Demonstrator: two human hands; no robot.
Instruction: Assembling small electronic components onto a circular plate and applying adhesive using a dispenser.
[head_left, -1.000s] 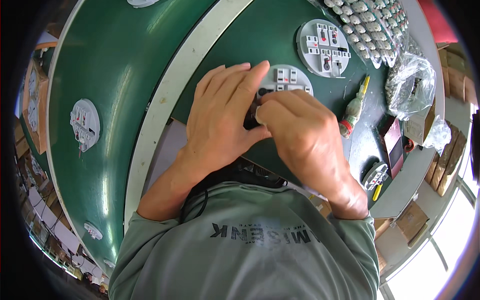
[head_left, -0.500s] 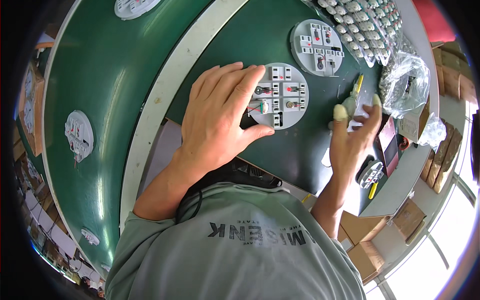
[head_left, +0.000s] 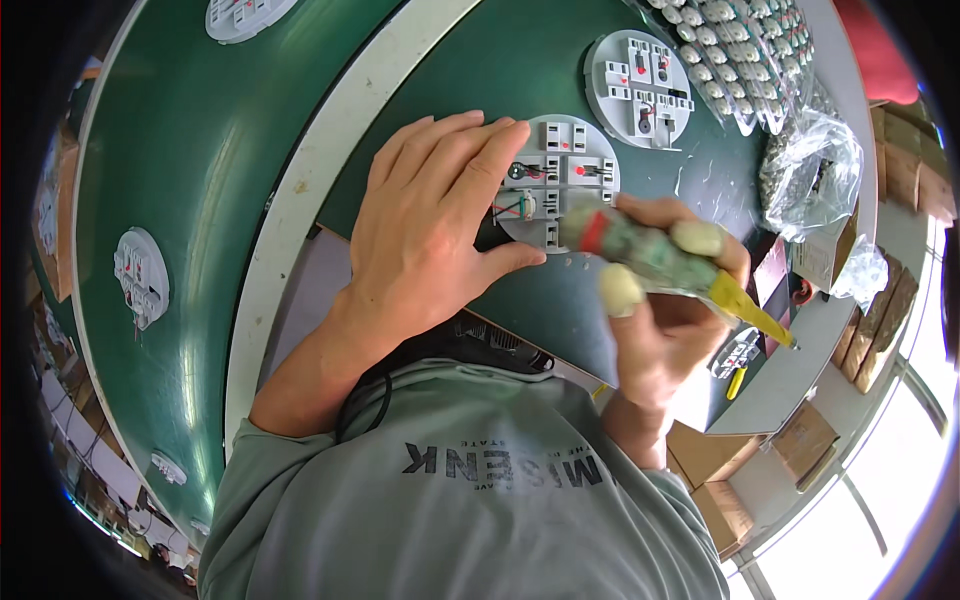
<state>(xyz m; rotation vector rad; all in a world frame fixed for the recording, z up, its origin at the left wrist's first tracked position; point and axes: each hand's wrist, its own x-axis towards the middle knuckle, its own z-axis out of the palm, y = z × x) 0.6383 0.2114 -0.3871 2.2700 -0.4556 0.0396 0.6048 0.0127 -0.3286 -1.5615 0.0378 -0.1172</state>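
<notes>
A round light-grey plastic base with white sockets, small red parts and wires lies on the green tabletop. My left hand rests against its left side, fingers stretched out and thumb apart, covering part of the rim. My right hand, with pale covers on the thumb and a finger, is closed around a thick greenish hand tool. A red band circles the tool near the base, and its yellow tapered end points away to the lower right. Motion blurs the tool; whether it touches the base I cannot tell.
Another round base lies farther back. Trays of small white parts and a clear plastic bag stand at the right. A small assembly and yellow-handled tool lie near the right edge. Left, a green belt carries more bases.
My right hand has picked the greenish tool up off the table and brought it left to the base, turning it. My left hand stays at the base.
</notes>
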